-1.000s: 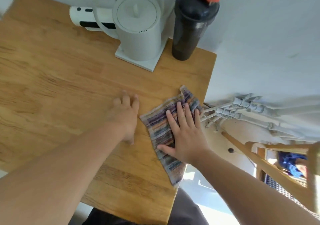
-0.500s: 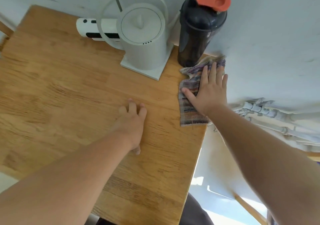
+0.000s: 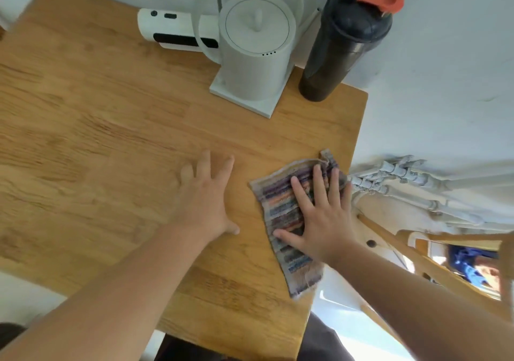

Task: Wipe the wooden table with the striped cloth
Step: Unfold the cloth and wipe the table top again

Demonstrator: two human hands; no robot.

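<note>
Flat-fingered right hand (image 3: 322,221) (left hand (image 3: 205,202) lies flat too) could push the striped cloth (image 3: 278,193), seemingly overhanging the wooden table (image 3: 97,124) edge, off.

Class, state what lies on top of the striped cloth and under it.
The right hand presses flat on the striped cloth; the wooden table beneath it is covered there.
</note>
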